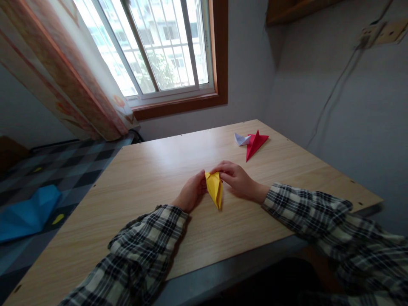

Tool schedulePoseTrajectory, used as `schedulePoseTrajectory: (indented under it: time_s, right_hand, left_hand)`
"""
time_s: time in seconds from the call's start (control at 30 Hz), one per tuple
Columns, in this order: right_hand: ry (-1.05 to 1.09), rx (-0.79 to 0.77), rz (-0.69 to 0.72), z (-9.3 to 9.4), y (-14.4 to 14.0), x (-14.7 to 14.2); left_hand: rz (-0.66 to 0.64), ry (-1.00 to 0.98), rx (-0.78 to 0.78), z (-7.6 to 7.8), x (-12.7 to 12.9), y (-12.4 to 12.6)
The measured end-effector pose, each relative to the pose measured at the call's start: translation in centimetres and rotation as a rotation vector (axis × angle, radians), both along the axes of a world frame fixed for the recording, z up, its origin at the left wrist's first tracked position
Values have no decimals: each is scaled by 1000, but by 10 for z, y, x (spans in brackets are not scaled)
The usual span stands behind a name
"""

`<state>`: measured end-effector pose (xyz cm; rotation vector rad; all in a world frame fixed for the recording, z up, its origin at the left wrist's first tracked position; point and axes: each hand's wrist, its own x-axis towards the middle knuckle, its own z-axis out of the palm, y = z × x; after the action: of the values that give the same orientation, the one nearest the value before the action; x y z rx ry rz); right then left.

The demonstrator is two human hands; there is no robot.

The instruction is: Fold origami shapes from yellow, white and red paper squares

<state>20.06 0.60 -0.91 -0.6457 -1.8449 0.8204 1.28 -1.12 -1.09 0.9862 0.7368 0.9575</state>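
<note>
Both hands' fingers [223, 170] pinch yellow folded paper [214, 188].

Home room, wooden desk [153, 178] in a corner, curtained window [159, 46], checkered bedding [63, 170]

We've got a wood-grain table [159, 170] shoved into a corner of grey walls [350, 106]. Daylight comes through a barred window [159, 46] with a brown frame, and a patterned curtain [63, 72] hangs to its left. The floor [63, 170] is dark checkered tile.
</note>
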Motion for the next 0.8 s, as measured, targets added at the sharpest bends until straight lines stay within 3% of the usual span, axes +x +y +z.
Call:
schedulePoseTrajectory:
  time_s: [0.3,0.67,0.8]
  right_hand:
    - [93,-128,68,-2,3,1]
    - [158,-368,49,-5,2,-5]
    - [83,-401,45,-9,5,-5]
  left_hand:
    - [28,19,23,9,2,-6]
    - [15,76,116,-4,-2,0]
    - [24,83,151,-3,-2,-1]
